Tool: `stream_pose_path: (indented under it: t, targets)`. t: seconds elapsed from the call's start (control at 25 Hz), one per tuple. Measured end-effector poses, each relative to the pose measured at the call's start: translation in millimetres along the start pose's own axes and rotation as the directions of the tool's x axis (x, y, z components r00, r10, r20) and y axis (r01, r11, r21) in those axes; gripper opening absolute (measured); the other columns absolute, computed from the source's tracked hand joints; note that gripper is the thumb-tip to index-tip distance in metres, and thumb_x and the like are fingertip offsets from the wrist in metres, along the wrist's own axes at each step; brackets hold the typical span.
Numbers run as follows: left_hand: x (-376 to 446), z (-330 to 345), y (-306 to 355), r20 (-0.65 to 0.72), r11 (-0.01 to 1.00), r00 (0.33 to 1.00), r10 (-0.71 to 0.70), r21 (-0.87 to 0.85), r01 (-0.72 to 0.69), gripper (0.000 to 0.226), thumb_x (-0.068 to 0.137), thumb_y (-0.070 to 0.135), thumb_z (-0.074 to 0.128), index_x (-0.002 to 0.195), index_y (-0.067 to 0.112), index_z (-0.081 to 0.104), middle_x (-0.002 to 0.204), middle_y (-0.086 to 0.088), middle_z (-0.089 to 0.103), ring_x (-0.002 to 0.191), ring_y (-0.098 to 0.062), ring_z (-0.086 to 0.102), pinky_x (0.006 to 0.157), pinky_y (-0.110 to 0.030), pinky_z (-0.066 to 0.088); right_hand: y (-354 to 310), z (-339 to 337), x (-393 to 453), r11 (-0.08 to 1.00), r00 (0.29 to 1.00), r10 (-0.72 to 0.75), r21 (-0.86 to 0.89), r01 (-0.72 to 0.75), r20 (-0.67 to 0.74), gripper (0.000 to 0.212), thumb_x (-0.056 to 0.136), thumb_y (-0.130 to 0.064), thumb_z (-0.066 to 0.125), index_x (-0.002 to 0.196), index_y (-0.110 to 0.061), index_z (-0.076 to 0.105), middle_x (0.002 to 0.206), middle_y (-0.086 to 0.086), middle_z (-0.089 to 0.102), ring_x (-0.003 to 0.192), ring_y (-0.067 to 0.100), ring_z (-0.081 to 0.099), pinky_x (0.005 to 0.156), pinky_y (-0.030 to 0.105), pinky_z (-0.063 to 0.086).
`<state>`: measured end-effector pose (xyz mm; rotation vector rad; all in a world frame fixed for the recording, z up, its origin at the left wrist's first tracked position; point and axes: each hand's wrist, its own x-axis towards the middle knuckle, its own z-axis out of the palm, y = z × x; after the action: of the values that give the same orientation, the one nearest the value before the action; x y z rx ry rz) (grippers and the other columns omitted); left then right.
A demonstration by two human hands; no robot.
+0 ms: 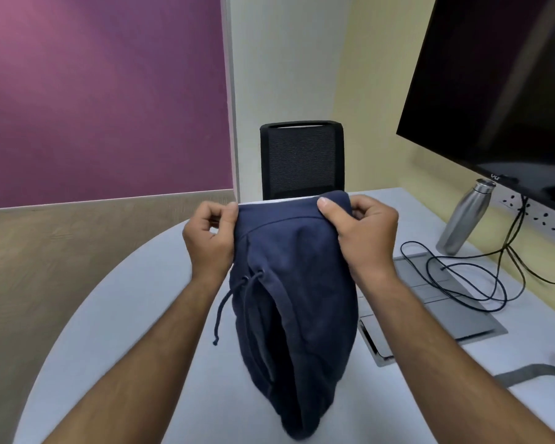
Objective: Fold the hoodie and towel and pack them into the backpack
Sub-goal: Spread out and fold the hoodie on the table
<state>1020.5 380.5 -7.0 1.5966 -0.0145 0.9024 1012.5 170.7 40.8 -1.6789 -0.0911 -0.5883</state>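
The left hand (210, 233) pinches the left top corner of the navy hoodie (297, 293), and the right hand (361, 233) grips the right top corner with the thumb over the front, so both hands are closed on the cloth and stand apart at equal height. The hoodie hangs down from them toward the person, its long axis vertical, the lower end resting crumpled on the white table (135, 315). It looks soft, thick, partly bunched, and its drawstring (228, 302) dangles at the left; neither hand seems nearer.
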Motion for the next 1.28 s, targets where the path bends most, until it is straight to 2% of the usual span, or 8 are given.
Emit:
stream_pose_path:
  t: [0.2,0.4,0.64,0.84,0.96,1.04,1.16,1.28]
  targets:
    - [15.9,0.4,-13.9,0.106,0.956,0.966,-0.238,0.2,0.213,0.029,0.089,0.026,0.074,0.065,0.015,0.063,0.064,0.006,0.062,0.061,-0.008,0.053,0.064,-0.024,0.047,27.6,8.6,10.2,0.969,0.968,0.247,0.024,-0.247,0.035,0.049,0.067,-0.036,0.083,0.059,0.001,0.051,0.058,0.001,0.045,0.059,0.014,0.039,0.054,0.03,0.034]
    - [-28.2,-23.6,-82.2,0.234,0.732,0.741,-0.629,0.498,0.464,0.007,0.084,0.016,0.069,0.08,0.02,0.071,0.081,0.008,0.072,0.083,-0.015,0.068,0.078,-0.032,0.054,134.2,9.6,-21.8,0.791,0.768,0.611,-0.116,-0.601,0.191,0.027,0.076,-0.019,0.071,0.101,-0.019,0.063,0.09,0.003,0.065,0.079,0.02,0.061,0.065,0.04,0.056]
    - [-111.9,-44.6,-106.5,0.353,0.757,0.84,-0.412,0.645,0.1,0.005,0.089,0.035,0.067,0.087,0.033,0.062,0.082,0.019,0.064,0.074,-0.004,0.061,0.073,-0.033,0.054,195.2,-33.4,-69.7,0.586,0.786,0.545,-0.803,-0.108,0.292,0.043,0.087,-0.021,0.066,0.128,-0.024,0.056,0.122,-0.001,0.066,0.106,0.02,0.062,0.093,0.035,0.052]
    - [-165.9,12.0,-84.0,0.606,0.762,0.681,-0.412,0.639,-0.107,0.06,0.077,0.075,0.058,0.116,0.03,0.053,0.108,0.017,0.056,0.098,-0.007,0.054,0.087,-0.031,0.048,212.0,-30.8,-98.3,0.531,0.747,0.629,-0.82,-0.214,0.213,0.096,0.062,-0.06,0.074,0.138,-0.012,0.04,0.133,0.009,0.052,0.119,0.029,0.054,0.092,0.039,0.05]
    - [-176.5,42.6,-79.8,0.53,0.518,0.621,-0.578,0.826,-0.222,0.081,0.069,0.092,0.041,0.116,0.026,0.048,0.114,0.009,0.051,0.108,-0.02,0.051,0.095,-0.044,0.041,230.2,-30.9,-116.6,0.537,0.649,0.73,-0.768,-0.35,0.215,0.076,0.077,-0.039,0.071,0.14,-0.013,0.036,0.125,0.01,0.061,0.108,0.027,0.06,0.082,0.032,0.048]
    - [-174.1,51.9,-83.4,0.476,0.425,0.599,-0.644,0.874,-0.237,0.078,0.075,0.087,0.04,0.119,0.024,0.05,0.12,0.006,0.051,0.117,-0.025,0.049,0.099,-0.051,0.036,237.6,-31.8,-123.2,0.567,0.689,0.693,-0.75,-0.34,0.212,0.042,0.082,-0.029,0.068,0.119,-0.014,0.054,0.103,0.004,0.069,0.092,0.024,0.064,0.074,0.032,0.05]
    - [-168.7,53.9,-88.4,0.473,0.398,0.615,-0.631,0.878,-0.268,0.036,0.092,0.052,0.047,0.112,0.023,0.052,0.117,0.003,0.058,0.115,-0.027,0.051,0.097,-0.052,0.035,239.0,-36.1,-120.8,0.586,0.727,0.665,-0.723,-0.366,0.171,0.024,0.077,-0.02,0.073,0.069,-0.012,0.053,0.065,-0.003,0.059,0.062,0.016,0.055,0.061,0.032,0.047]
    - [-159.9,43.1,-87.7,0.466,0.502,0.691,-0.553,0.848,-0.17,0.007,0.088,0.03,0.044,0.089,0.023,0.044,0.091,0.003,0.063,0.091,-0.026,0.057,0.088,-0.044,0.037,234.1,-41.0,-113.0,0.651,0.813,0.567,-0.677,-0.345,0.131,0.019,0.082,-0.015,0.07,0.072,-0.005,0.056,0.065,0.001,0.059,0.061,0.017,0.052,0.059,0.033,0.041]
